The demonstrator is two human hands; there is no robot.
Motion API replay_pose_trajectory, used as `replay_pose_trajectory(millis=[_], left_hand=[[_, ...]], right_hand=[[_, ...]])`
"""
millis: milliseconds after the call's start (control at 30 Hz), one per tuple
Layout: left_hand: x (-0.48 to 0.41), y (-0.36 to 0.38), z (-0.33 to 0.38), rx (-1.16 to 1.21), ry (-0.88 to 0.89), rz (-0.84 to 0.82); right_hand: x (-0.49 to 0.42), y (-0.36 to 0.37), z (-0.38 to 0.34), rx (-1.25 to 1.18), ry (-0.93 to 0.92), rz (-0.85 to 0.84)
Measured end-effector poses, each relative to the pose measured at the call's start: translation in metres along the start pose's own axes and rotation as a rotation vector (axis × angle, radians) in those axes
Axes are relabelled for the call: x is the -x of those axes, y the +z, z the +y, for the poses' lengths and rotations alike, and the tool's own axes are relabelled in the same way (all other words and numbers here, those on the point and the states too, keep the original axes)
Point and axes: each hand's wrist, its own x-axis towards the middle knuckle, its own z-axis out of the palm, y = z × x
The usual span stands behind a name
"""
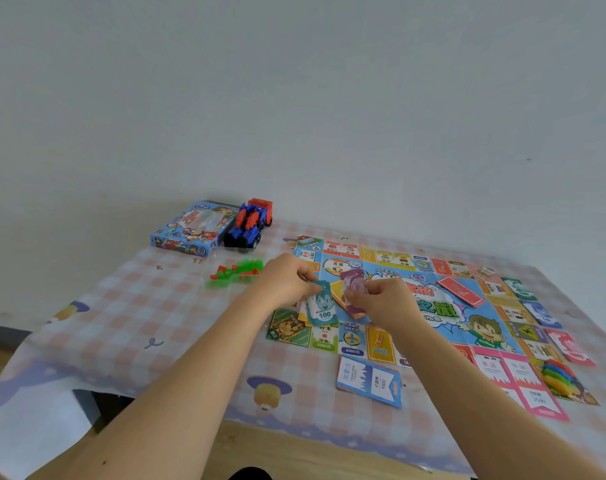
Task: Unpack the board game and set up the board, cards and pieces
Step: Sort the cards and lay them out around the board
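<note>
**Item under handling.** A teal paper banknote marked 100 [323,308] is held just above the near-left corner of the colourful printed paper game board [440,311]. The board lies flat on the pink-checked plastic tablecloth [138,306].

**Handling assessment.** The note appears thin, very light and limp, and it hangs curved from its upper edge. It would likely crease or tear under a hard pull and slide freely against other notes. A light pinch at a short edge or corner suits it best.

**Left hand [287,280].** The forearm reaches in from the lower left with the knuckles up. The fingers are curled, and thumb and fingertips pinch the top edge of the teal note.

**Right hand [386,303].** The forearm enters from the lower right. The fingers are curled round a small fan of notes, with a purple paper banknote [352,287] foremost and orange-yellow notes [337,296] beneath. Their number cannot be told.

**Relation.** The hands nearly meet over the board. Whether the teal note touches the fan cannot be told.

**Also present.**
- A red card deck [460,291] lies on the board's centre.
- A blue-and-white property card [369,381] lies just off the board's near edge.
- Green and red plastic houses [237,271] are heaped left of the board.
</note>
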Motion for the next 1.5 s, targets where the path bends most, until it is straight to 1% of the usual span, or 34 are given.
replay_pose_trajectory(millis=[100, 167, 233, 333, 400, 500, 633, 833, 967, 1133, 1267, 1500], left_hand=[[0.0, 0.003, -0.001, -0.06, 0.007, 0.035], [0.001, 0.004, -0.001, -0.076, 0.037, 0.108], [0.002, 0.004, 0.004, 0.015, 0.092, 0.143], [0.007, 0.004, 0.015, 0.265, 0.123, 0.056], [0.01, 0.005, 0.019, 0.323, 0.146, 0.019], [0.009, 0.008, 0.019, 0.267, 0.189, 0.028], [0.009, 0.011, 0.02, 0.244, 0.206, 0.026], [0.01, 0.013, 0.022, 0.298, 0.195, 0.015], [0.009, 0.014, 0.026, 0.307, 0.183, 0.006], [0.01, 0.015, 0.027, 0.308, 0.179, -0.005], [0.011, 0.014, 0.027, 0.306, 0.167, -0.009], [0.011, 0.015, 0.029, 0.309, 0.169, -0.002]], right_hand=[[0.003, -0.004, -0.001, 0.011, -0.014, 0.015], [0.005, -0.005, -0.002, -0.007, -0.021, 0.013], [0.006, -0.006, -0.002, -0.006, -0.029, 0.015], [0.008, -0.006, -0.001, -0.02, -0.021, -0.005], [0.009, -0.006, 0.0, -0.01, -0.018, -0.033], [0.01, -0.006, 0.002, 0.041, -0.033, -0.061], [0.01, -0.013, 0.006, 0.028, -0.059, -0.022], [0.012, -0.016, 0.007, 0.069, -0.07, -0.044], [0.012, -0.018, 0.007, -0.063, -0.087, -0.033], [0.013, -0.018, 0.009, -0.066, -0.058, -0.081], [0.013, -0.02, 0.01, -0.113, -0.037, -0.048], [0.011, -0.019, 0.011, -0.161, -0.066, -0.09]])
